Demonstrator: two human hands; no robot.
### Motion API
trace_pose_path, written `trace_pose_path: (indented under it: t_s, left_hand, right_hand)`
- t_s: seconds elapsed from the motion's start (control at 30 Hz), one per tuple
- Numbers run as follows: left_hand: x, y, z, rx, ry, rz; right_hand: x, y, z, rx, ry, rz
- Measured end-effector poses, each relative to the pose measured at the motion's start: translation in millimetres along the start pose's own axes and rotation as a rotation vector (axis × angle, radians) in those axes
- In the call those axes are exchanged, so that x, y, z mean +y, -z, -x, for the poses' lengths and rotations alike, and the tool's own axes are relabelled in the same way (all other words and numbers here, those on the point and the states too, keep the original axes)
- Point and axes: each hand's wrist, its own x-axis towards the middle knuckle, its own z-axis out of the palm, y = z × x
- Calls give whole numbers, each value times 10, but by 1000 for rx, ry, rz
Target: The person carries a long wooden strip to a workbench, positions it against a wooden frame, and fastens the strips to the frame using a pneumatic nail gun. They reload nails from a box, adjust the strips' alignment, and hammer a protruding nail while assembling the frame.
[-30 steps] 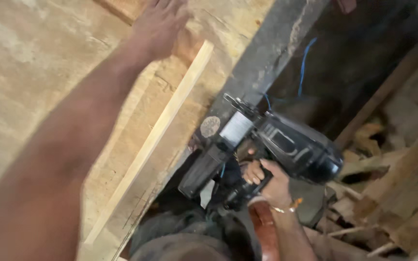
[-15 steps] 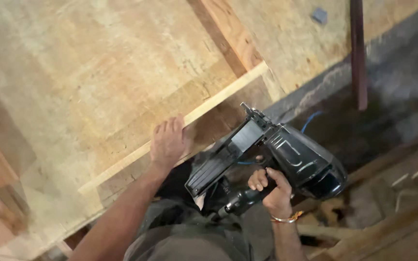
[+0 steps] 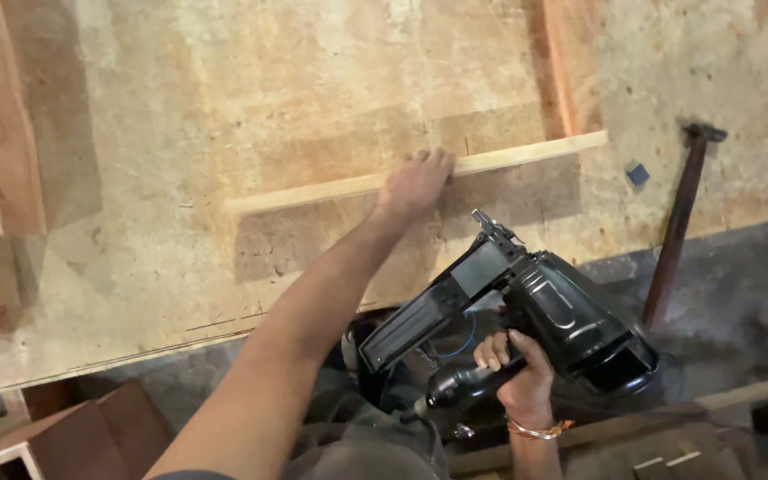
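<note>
You held a nail gun (image 3: 526, 320) of glossy black plastic with a matt rubbery grip. The strip (image 3: 508, 160) was pale, smooth-sawn wood; the board (image 3: 224, 107) beneath was rough, flaky chipboard. The hammer (image 3: 677, 222) looked rusted, dull metal.

Bare forearms, no sleeves in sight; thin metal bangle and orange thread round the right wrist (image 3: 533, 430); grey-green trousers (image 3: 375, 449) below.

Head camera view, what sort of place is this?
Probably a carpentry workshop: a large plywood sheet bearing a thin pale wooden strip, a black pneumatic nail gun in the right hand, and a long-handled hammer.
</note>
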Motion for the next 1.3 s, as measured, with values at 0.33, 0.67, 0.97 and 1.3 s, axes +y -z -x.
trace_pose_path:
  t_s: [0.33, 0.67, 0.97, 1.3]
  left_hand:
    - [-830, 322, 575, 143, -31, -35]
    - [-1212, 396, 895, 253, -46, -85]
    - [-1045, 652, 905, 184, 40, 12]
    - [-982, 797, 850, 153, 140, 48]
  right_hand:
    - [73, -223, -560, 74, -61, 96]
    - [-707, -484, -2058, -151, -354, 153]
    - [-1334, -1387, -3308, -73, -593, 354]
    - [-1574, -1169, -4152, -97, -580, 922]
